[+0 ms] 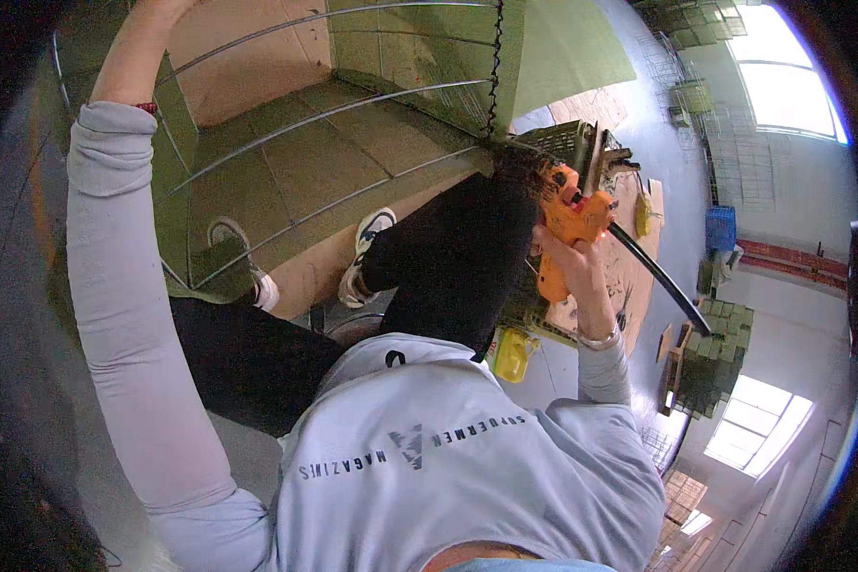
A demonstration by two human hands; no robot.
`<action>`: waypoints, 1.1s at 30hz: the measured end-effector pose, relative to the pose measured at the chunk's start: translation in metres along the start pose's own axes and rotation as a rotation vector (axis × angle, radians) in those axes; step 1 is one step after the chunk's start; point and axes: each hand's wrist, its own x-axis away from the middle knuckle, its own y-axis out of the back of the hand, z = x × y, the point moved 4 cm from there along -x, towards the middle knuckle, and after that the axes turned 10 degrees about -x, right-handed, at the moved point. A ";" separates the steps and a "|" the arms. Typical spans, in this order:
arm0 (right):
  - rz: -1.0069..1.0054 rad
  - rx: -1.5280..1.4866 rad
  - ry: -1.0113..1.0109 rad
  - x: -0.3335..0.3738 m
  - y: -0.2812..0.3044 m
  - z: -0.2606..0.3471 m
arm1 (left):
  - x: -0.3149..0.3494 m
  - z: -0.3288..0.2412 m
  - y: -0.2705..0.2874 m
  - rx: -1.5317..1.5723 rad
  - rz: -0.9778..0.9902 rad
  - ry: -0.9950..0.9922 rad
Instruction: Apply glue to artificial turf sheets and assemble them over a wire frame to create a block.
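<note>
My right hand (574, 259) is closed round the handle of an orange glue gun (574, 214) with dark smears on its body. A long black glue stick (660, 278) juts out of its back end. The gun's front end is at a dark, fuzzy clump (520, 164) beside my knee, at the corner of a large wire frame (353, 100). A dark, knotted strand (495, 67) runs up one edge of that frame. My left hand (162, 8) reaches up at the frame's far left; its fingers are cut off by the picture's top edge.
Right of my leg, a green crate (567, 143) and a wooden board (643, 272) hold odds and ends, with a yellow container (515, 355) below. Stacked wire racks and a blue crate (721, 229) stand farther right. My shoes (367, 250) rest beyond the frame's wires.
</note>
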 end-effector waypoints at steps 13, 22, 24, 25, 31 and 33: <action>-0.017 -0.072 -0.026 0.002 0.003 -0.024 | -0.002 0.002 -0.003 0.001 -0.054 -0.059; 0.113 -0.023 0.133 0.005 -0.012 -0.009 | -0.003 0.003 -0.002 -0.008 -0.022 -0.031; 0.105 -0.003 0.110 0.008 -0.016 -0.006 | -0.004 0.004 -0.003 -0.006 -0.030 -0.038; 0.101 0.012 0.090 0.009 -0.017 -0.006 | -0.003 0.005 -0.002 -0.011 -0.041 -0.046; 0.128 0.105 0.103 0.004 -0.012 -0.008 | -0.004 0.005 -0.004 -0.006 -0.045 -0.041; 0.083 0.095 0.119 0.005 -0.008 -0.013 | -0.004 0.003 -0.004 0.002 -0.039 -0.041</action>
